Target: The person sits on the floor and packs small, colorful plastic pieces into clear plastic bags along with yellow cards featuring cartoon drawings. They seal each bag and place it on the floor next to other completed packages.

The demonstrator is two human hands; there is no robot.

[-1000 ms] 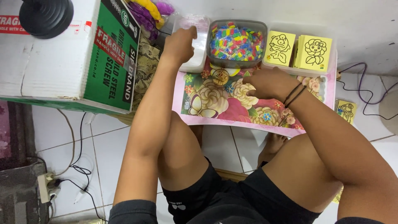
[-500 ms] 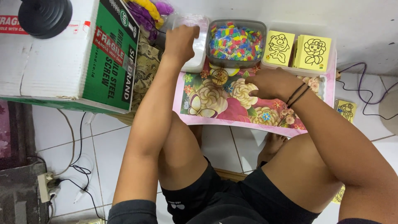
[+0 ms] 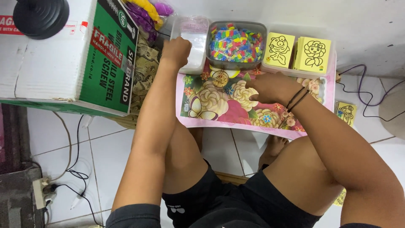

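left hand grip: hidden by knuckles | cardboard box: cut off top-left | right hand fingertips: hidden

- Cardboard box, white w/ green side: landmark, far left.
- Black round object: on top of box.
- Power strip w/ cables: on tiled floor below box.
- Purple/yellow items: just right of box top.

Left hand stretched forward, fingers curled down, right hand loosely fisted, wrist banded
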